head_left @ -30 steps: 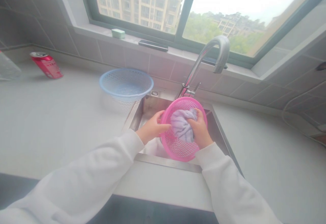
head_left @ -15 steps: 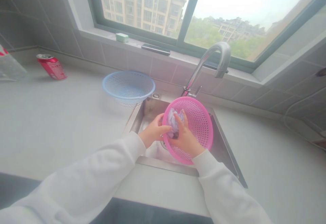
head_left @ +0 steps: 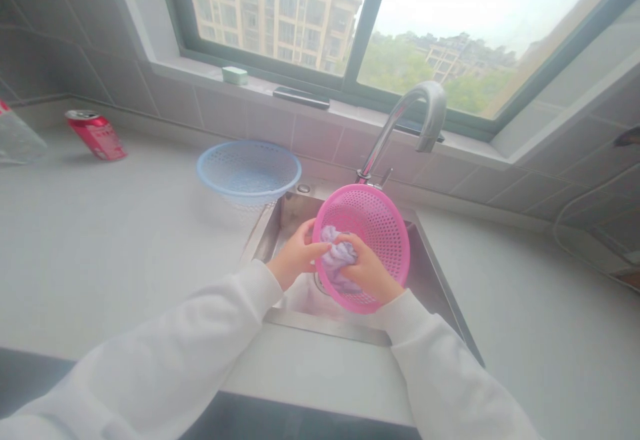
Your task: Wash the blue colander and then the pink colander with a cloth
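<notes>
Over the sink (head_left: 327, 329), a pink plastic colander (head_left: 385, 233) is tilted with its opening toward me. My left hand (head_left: 299, 257) is closed on its left rim, thumb inside and fingers behind the wall. My right hand (head_left: 370, 272) reaches inside the colander, its fingers closed on a crumpled pale lilac cloth (head_left: 340, 255). The cloth lies against the inner left wall, close to my left thumb. Part of the cloth hangs below my right fingers.
A blue mesh basket (head_left: 250, 190) stands on the counter left of the sink. Behind the colander rises a curved metal faucet (head_left: 390, 133). A red can (head_left: 97, 137) and a clear plastic item (head_left: 20, 140) are at far left. The sill holds a green block (head_left: 235, 76).
My right hand has gone from spread fingers over the cloth to a closed grip on it. The cloth is bunched differently. The colander has shifted slightly up and left in view.
</notes>
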A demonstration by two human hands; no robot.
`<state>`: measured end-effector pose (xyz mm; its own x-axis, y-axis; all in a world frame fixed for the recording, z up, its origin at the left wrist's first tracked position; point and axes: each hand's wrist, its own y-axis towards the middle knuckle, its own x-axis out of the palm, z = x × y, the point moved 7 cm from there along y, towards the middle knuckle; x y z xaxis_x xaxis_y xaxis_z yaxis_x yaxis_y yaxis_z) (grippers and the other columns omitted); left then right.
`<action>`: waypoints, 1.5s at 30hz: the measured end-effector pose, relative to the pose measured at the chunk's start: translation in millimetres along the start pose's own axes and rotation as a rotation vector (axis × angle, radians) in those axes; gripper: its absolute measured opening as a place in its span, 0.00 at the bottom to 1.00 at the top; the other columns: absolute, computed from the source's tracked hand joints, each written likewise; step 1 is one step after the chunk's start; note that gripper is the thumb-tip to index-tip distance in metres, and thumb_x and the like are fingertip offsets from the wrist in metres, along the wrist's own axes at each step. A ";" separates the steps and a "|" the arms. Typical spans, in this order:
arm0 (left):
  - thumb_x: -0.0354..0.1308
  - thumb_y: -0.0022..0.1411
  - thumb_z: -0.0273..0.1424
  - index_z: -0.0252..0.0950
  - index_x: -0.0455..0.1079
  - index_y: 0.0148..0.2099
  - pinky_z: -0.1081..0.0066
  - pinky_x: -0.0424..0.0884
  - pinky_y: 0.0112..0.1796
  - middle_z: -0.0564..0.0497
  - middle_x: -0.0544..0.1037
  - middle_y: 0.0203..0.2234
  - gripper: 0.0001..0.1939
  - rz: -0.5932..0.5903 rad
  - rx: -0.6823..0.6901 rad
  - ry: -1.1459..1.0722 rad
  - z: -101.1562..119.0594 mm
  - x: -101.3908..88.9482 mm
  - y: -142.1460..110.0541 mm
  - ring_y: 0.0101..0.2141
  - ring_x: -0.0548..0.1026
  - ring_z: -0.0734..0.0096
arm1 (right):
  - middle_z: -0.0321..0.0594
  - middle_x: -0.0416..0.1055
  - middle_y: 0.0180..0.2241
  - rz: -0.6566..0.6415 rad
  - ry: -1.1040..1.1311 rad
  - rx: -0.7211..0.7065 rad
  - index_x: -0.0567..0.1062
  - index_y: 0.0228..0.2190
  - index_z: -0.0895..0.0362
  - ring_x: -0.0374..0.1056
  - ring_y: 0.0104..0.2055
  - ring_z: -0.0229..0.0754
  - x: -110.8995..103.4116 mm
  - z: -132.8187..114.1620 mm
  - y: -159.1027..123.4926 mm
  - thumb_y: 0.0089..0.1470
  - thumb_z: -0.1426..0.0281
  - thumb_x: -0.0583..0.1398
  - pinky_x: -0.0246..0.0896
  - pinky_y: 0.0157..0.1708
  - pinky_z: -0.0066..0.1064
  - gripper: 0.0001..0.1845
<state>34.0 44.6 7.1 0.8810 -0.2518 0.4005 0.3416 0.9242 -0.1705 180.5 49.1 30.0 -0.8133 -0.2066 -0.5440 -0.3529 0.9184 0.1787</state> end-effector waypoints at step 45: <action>0.70 0.52 0.34 0.46 0.63 0.64 0.59 0.77 0.42 0.42 0.75 0.53 0.38 -0.097 -0.023 -0.123 -1.4 11.4 -1.9 0.49 0.77 0.54 | 0.47 0.66 0.54 0.341 -0.140 -0.129 0.65 0.39 0.52 0.63 0.60 0.51 -21.8 -15.4 -1.7 0.55 0.67 0.60 0.57 0.61 0.51 0.10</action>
<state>43.8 39.6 10.8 0.7976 -0.3009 0.5227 0.4315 0.8902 -0.1459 191.8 46.8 54.2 -0.8262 0.1597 -0.5402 -0.1355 0.8745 0.4658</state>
